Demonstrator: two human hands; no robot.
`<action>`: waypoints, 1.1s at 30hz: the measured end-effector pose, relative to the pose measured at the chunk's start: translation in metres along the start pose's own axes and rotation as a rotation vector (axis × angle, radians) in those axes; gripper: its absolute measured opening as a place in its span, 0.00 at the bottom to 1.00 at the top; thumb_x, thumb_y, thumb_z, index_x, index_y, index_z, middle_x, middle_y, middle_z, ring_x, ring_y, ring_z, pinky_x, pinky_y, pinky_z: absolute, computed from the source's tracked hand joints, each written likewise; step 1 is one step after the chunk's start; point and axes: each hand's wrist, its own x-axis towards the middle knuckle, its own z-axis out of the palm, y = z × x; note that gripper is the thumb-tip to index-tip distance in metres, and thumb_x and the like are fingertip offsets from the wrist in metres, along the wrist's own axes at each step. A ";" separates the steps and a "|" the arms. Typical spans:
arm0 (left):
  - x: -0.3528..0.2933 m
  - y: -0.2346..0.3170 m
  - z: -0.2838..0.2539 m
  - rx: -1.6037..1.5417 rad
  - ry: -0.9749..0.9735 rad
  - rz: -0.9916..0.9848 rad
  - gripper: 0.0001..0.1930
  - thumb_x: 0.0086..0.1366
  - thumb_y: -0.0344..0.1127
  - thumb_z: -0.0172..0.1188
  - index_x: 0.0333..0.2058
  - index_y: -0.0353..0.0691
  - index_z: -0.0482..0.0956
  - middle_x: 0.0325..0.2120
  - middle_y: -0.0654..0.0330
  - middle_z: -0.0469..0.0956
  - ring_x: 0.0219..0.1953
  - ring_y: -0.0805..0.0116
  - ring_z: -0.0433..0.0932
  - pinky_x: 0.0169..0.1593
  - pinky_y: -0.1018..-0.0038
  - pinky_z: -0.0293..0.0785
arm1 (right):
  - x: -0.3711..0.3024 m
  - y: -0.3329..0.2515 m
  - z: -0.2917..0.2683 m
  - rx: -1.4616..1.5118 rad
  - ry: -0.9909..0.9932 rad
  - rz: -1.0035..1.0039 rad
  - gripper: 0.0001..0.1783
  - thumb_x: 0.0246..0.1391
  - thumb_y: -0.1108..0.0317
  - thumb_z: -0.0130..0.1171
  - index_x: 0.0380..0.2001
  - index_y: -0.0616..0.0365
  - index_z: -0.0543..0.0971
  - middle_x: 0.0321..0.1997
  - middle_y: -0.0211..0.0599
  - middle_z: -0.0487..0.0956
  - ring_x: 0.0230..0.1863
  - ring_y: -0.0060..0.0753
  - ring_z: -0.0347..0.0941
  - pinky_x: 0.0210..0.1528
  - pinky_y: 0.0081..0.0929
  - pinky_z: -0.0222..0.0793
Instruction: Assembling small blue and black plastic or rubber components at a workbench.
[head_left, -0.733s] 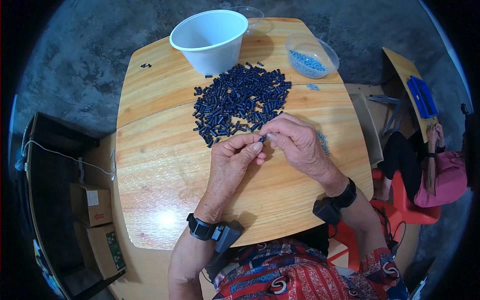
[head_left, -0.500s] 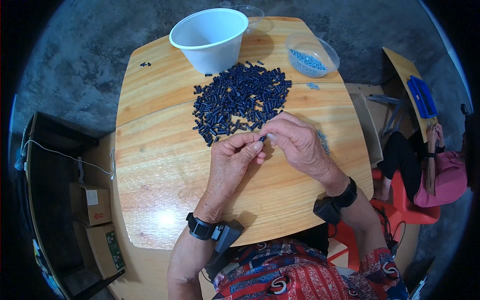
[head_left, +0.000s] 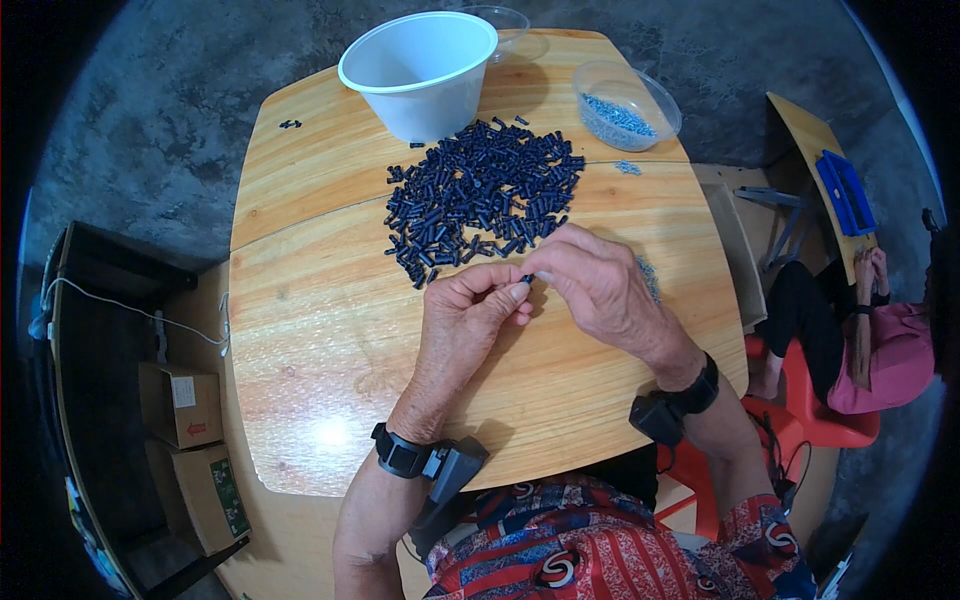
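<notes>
My left hand (head_left: 465,320) pinches a small black plastic piece (head_left: 526,279) between thumb and forefinger, a little above the table. Against the piece's upper end, the closed fingertips of my right hand (head_left: 605,295) meet it from the right. Whatever those right fingertips grip is too small and covered to make out. Just beyond both hands spreads a heap of similar short black pieces (head_left: 480,195). Partly behind my right hand lie small silvery screw-like parts (head_left: 649,280). A smaller cluster of such parts (head_left: 628,168) rests farther back.
A white bucket (head_left: 420,108) stands behind the heap, with a clear lid or bowl (head_left: 510,22) beside it. Silvery parts fill the bottom of a clear round tub (head_left: 662,105) at the back right. Cardboard boxes (head_left: 185,410) are at left; another person (head_left: 885,350) sits at right.
My right hand's fingers have shifted slightly at the black piece. The left hand keeps its pinch in nearly the same place.
</notes>
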 end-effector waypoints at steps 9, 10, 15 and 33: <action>-0.001 0.000 0.000 0.041 0.000 -0.012 0.06 0.60 0.24 0.58 0.37 0.32 0.81 0.26 0.60 0.81 0.27 0.77 0.77 0.33 0.81 0.75 | -0.002 -0.001 0.000 -0.091 -0.040 -0.074 0.05 0.47 0.78 0.52 0.30 0.60 0.75 0.29 0.41 0.72 0.30 0.45 0.74 0.29 0.35 0.71; -0.002 0.000 0.000 0.052 -0.005 -0.010 0.06 0.60 0.24 0.58 0.37 0.32 0.81 0.26 0.60 0.80 0.27 0.77 0.77 0.33 0.81 0.75 | -0.002 -0.001 0.001 -0.092 -0.043 -0.076 0.05 0.47 0.78 0.53 0.29 0.60 0.75 0.28 0.41 0.72 0.30 0.46 0.74 0.29 0.35 0.71; -0.002 -0.001 0.001 0.076 -0.011 -0.010 0.06 0.61 0.24 0.58 0.36 0.32 0.81 0.25 0.61 0.80 0.27 0.78 0.77 0.33 0.82 0.75 | -0.003 0.001 0.002 -0.070 -0.036 -0.056 0.05 0.47 0.78 0.53 0.29 0.59 0.75 0.27 0.41 0.72 0.27 0.46 0.73 0.27 0.36 0.70; -0.003 -0.004 0.004 0.141 0.048 0.085 0.06 0.60 0.23 0.58 0.36 0.30 0.80 0.27 0.59 0.80 0.28 0.75 0.78 0.34 0.80 0.77 | -0.003 -0.001 0.007 0.020 -0.019 0.118 0.03 0.51 0.76 0.52 0.29 0.60 0.75 0.27 0.42 0.74 0.29 0.45 0.74 0.29 0.35 0.71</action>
